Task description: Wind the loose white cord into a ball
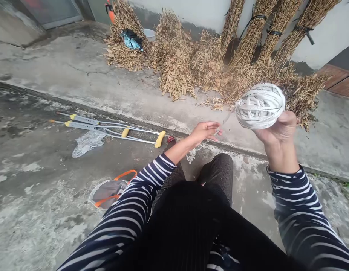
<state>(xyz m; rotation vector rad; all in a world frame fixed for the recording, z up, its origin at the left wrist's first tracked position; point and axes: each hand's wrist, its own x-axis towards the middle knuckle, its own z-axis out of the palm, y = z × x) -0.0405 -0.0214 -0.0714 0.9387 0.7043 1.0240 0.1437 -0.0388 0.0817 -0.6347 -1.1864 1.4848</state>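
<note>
R hand (279, 131) gripping ball of white flat cord (260, 105), held up in the air, palm & thumb supporting its lower R side. Ball's oval, strands crisscrossed w/ gaps btwn them in the middle. Loose strand (228, 115) leaves ball's L side & runs twd L hand (204, 131), which is well apart from the ball, fingers half-bent, a bit of strand across them; can't tell if it's pinched tight.

Both arms in navy/white striped sleeves (129, 207); dark trousers (219, 175) below & btwn hands. Wht stringy patch (191, 155) on ground just below L hand, too small to ID.

To L of L hand: pair of metal crutches (115, 127) lying on concrete ground (39, 210), yellow pads & handgrips, padded ends nearest the hand. Clear plastic bag (88, 143) beside crutches, farther L. Closer to body than L hand, also L: mesh-like bag (109, 190) w/ orange handles.

Beyond both hands: heaps of dried stalks (174, 56) along a wht wall (191, 15). Tied stalk bundles (253, 34) lean upright there, beyond R hand, w/ blk ties (274, 33). Blue/blk cloth (132, 39) on heap far L, wht bucket (149, 34) next to it, mostly hidden.
</note>
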